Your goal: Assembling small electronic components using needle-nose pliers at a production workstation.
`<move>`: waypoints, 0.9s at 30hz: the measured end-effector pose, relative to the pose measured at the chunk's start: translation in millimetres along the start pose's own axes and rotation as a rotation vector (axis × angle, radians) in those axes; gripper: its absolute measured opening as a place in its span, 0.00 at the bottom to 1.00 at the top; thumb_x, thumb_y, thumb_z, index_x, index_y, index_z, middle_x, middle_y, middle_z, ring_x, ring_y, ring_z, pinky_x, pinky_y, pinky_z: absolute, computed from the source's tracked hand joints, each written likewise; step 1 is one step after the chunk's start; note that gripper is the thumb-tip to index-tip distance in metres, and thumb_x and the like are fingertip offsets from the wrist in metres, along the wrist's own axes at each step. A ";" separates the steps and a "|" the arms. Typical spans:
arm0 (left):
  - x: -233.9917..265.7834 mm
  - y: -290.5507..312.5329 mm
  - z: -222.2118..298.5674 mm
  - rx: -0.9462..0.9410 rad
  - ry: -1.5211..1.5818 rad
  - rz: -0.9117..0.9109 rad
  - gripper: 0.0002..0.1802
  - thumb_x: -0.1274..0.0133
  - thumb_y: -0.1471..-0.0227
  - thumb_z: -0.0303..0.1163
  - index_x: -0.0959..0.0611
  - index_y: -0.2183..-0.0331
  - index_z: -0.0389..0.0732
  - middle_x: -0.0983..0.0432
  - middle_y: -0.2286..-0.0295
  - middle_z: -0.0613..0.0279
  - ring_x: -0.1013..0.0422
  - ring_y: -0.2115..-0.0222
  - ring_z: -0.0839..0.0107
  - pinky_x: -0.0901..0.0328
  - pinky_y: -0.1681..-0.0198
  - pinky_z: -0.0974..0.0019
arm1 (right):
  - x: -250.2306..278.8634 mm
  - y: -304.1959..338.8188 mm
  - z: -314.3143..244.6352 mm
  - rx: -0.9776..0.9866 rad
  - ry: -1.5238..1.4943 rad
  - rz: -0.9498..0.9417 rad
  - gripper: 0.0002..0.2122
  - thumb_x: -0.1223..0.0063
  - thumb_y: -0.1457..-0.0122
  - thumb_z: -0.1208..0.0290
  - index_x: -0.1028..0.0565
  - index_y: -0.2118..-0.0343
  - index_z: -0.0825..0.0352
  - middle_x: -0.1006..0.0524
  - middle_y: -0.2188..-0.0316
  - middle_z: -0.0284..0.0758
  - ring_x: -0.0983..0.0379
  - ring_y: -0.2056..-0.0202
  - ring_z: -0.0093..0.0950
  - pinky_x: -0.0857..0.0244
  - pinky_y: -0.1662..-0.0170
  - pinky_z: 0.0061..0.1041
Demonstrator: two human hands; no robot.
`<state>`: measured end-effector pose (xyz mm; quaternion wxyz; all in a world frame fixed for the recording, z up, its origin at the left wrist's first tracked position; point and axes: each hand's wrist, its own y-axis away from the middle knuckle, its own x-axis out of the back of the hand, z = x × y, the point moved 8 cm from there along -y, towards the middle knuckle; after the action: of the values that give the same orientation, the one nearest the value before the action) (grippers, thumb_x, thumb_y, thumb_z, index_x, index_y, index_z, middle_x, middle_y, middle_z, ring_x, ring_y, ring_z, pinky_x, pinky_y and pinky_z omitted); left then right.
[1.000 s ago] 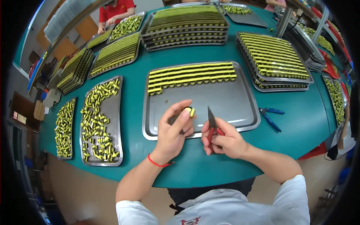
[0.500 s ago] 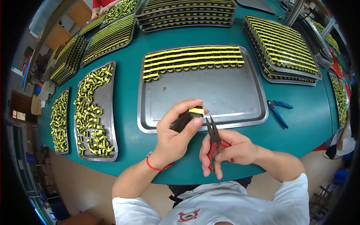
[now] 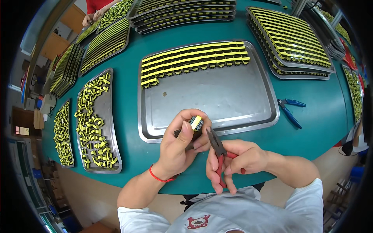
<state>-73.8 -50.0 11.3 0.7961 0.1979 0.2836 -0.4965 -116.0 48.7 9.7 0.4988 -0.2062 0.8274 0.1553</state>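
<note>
At a metal tray, the fingers of the right hand are curled around red-handled pliers, nose angled up-left; between thumb and forefinger of the left hand, a yellow-topped component is pinched, its long yellow face slanting up-right.

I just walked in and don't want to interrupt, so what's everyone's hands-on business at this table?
The person's left hand holds up a small yellow-and-black part, while the right hand grips red-handled pliers, their tips close to the left hand. In front lies a metal tray with several long rows of similar parts and a short row at its left. A tray of loose parts lies to the left, and a blue-handled tool to the right.
</note>
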 end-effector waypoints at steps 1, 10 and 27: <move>-0.2 0.1 -0.7 -0.008 -0.001 -0.008 0.26 0.56 0.36 0.49 0.30 0.48 0.37 0.32 0.66 0.61 0.45 0.76 0.80 0.44 0.72 0.74 | -0.5 -1.0 0.8 -0.004 0.016 0.003 0.15 0.59 0.48 0.85 0.36 0.56 0.73 0.28 0.62 0.51 0.23 0.62 0.47 0.21 0.71 0.36; -0.7 1.5 -4.9 -0.001 -0.142 -0.078 0.28 0.59 0.35 0.51 0.29 0.49 0.35 0.31 0.65 0.59 0.44 0.75 0.80 0.40 0.69 0.72 | -0.2 -0.9 6.3 -0.078 0.059 0.024 0.19 0.61 0.52 0.84 0.37 0.53 0.74 0.28 0.62 0.48 0.23 0.63 0.41 0.22 0.69 0.34; -3.3 0.7 -3.5 -0.050 -0.236 -0.072 0.30 0.59 0.35 0.52 0.26 0.48 0.34 0.29 0.65 0.60 0.42 0.74 0.80 0.43 0.71 0.74 | 9.6 1.4 2.0 0.002 0.181 0.158 0.13 0.63 0.53 0.87 0.34 0.63 0.72 0.27 0.68 0.47 0.24 0.72 0.37 0.32 0.81 0.25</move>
<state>-75.1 -45.4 10.8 0.8104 0.1080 0.2074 -0.5372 -119.2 49.1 0.3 0.4083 -0.1532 0.8829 0.1741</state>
